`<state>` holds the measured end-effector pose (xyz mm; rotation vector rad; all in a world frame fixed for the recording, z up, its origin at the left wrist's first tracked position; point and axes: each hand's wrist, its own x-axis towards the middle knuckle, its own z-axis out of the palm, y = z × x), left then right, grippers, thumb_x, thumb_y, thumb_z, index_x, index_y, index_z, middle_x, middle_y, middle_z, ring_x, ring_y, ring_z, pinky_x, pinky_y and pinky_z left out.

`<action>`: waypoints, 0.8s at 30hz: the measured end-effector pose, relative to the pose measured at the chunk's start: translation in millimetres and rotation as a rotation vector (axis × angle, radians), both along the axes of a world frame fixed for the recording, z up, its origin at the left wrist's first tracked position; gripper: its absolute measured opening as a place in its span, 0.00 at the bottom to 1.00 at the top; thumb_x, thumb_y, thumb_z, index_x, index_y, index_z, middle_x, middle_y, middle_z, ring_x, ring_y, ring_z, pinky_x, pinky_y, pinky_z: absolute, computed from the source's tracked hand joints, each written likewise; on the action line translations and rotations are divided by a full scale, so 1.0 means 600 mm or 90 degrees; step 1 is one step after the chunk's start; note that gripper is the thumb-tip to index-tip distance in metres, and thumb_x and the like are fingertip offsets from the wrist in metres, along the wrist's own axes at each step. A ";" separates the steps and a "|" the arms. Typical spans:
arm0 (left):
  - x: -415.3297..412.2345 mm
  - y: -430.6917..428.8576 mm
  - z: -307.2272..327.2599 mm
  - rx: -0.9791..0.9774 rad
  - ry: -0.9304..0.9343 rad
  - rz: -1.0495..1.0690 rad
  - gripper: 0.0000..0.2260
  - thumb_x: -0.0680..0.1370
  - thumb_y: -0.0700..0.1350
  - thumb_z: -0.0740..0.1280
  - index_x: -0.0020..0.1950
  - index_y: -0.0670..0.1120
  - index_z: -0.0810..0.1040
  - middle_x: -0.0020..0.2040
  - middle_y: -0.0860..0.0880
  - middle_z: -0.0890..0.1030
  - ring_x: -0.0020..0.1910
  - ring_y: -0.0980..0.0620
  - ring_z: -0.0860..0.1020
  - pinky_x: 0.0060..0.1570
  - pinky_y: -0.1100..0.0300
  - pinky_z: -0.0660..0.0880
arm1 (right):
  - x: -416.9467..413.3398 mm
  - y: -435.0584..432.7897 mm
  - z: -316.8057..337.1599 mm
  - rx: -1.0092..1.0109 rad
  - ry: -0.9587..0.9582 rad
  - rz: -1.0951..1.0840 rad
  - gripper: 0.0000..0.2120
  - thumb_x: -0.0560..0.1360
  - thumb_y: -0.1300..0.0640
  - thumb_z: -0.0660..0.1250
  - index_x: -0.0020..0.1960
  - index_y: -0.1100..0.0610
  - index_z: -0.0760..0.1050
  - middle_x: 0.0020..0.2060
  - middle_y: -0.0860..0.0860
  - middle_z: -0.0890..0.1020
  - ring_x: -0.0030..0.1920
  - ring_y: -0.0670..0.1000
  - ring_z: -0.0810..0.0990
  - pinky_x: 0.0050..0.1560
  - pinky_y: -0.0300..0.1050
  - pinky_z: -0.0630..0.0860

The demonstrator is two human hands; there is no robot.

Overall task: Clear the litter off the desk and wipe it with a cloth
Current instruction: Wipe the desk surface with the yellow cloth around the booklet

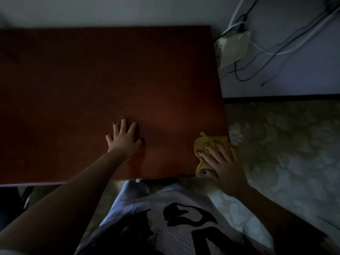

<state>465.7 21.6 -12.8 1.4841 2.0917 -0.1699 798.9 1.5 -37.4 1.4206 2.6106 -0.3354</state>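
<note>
Both hands are down on the desk (92, 80). Our left hand (125, 138) lies flat on the bare brown top near the front edge. Its fingers are spread straight and it holds nothing.

Our right hand (222, 162) presses on the yellow cloth (206, 142), fingers splayed and mostly straight, not curled round it. The cloth sits bunched at the desk's near right corner, partly under the palm, with one edge at the desk's right side. The hands are well apart.

We see no litter on the visible top, but the light is dim and the far left is in shadow.

To the right of the desk, a white box (233, 48) is on the wall with cables (276, 50) trailing from it. Patterned floor (285, 144) lies below. Our white shirt (184, 218) with black print fills the bottom of the view.
</note>
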 end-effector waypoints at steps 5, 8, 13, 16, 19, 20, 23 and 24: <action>0.035 0.032 -0.014 -0.009 0.026 -0.082 0.31 0.79 0.58 0.55 0.77 0.57 0.43 0.77 0.48 0.36 0.75 0.43 0.35 0.70 0.36 0.42 | 0.036 0.009 -0.009 -0.039 0.096 -0.120 0.27 0.77 0.37 0.48 0.74 0.44 0.57 0.74 0.48 0.59 0.75 0.53 0.48 0.70 0.57 0.53; 0.050 0.053 -0.013 -0.025 0.004 -0.102 0.30 0.79 0.58 0.55 0.76 0.60 0.42 0.77 0.50 0.36 0.75 0.41 0.35 0.70 0.35 0.45 | 0.023 0.039 -0.011 -0.039 0.087 -0.129 0.29 0.76 0.37 0.47 0.75 0.44 0.55 0.75 0.49 0.56 0.75 0.54 0.45 0.71 0.57 0.53; 0.055 0.082 0.009 -0.066 0.008 -0.110 0.28 0.80 0.54 0.55 0.77 0.58 0.45 0.78 0.48 0.43 0.75 0.36 0.44 0.71 0.39 0.55 | -0.003 0.144 -0.023 -0.047 0.037 -0.121 0.31 0.76 0.36 0.47 0.76 0.45 0.47 0.77 0.49 0.44 0.76 0.57 0.38 0.74 0.60 0.46; 0.050 0.100 0.035 -0.045 0.055 -0.124 0.25 0.80 0.51 0.56 0.76 0.55 0.53 0.76 0.47 0.60 0.71 0.39 0.63 0.67 0.44 0.65 | -0.035 0.218 -0.031 -0.036 0.031 -0.148 0.32 0.76 0.36 0.44 0.76 0.43 0.42 0.76 0.46 0.40 0.75 0.56 0.33 0.73 0.59 0.42; 0.047 0.124 0.060 -0.002 0.067 -0.105 0.21 0.81 0.50 0.55 0.74 0.55 0.59 0.68 0.48 0.72 0.63 0.45 0.73 0.60 0.49 0.67 | -0.071 0.275 -0.035 0.001 0.018 -0.186 0.31 0.75 0.35 0.41 0.76 0.42 0.41 0.77 0.47 0.43 0.75 0.57 0.36 0.72 0.59 0.42; 0.046 0.133 0.063 0.005 0.060 -0.097 0.21 0.80 0.50 0.56 0.74 0.55 0.59 0.69 0.49 0.71 0.64 0.45 0.72 0.61 0.50 0.67 | -0.082 0.289 -0.036 0.015 0.009 -0.199 0.31 0.75 0.35 0.40 0.76 0.42 0.41 0.77 0.47 0.44 0.75 0.57 0.37 0.72 0.60 0.42; 0.038 0.158 0.057 0.011 0.041 -0.088 0.22 0.79 0.51 0.57 0.74 0.55 0.60 0.74 0.50 0.63 0.71 0.45 0.64 0.67 0.47 0.63 | -0.109 0.325 -0.036 0.045 -0.009 -0.229 0.30 0.76 0.35 0.40 0.76 0.42 0.42 0.77 0.48 0.47 0.76 0.57 0.41 0.72 0.60 0.43; 0.035 0.168 0.053 0.002 0.043 -0.091 0.23 0.79 0.52 0.58 0.74 0.55 0.59 0.76 0.50 0.59 0.73 0.44 0.60 0.69 0.46 0.61 | -0.115 0.337 -0.035 0.053 -0.015 -0.235 0.30 0.76 0.35 0.40 0.76 0.42 0.43 0.77 0.48 0.47 0.76 0.57 0.42 0.72 0.60 0.43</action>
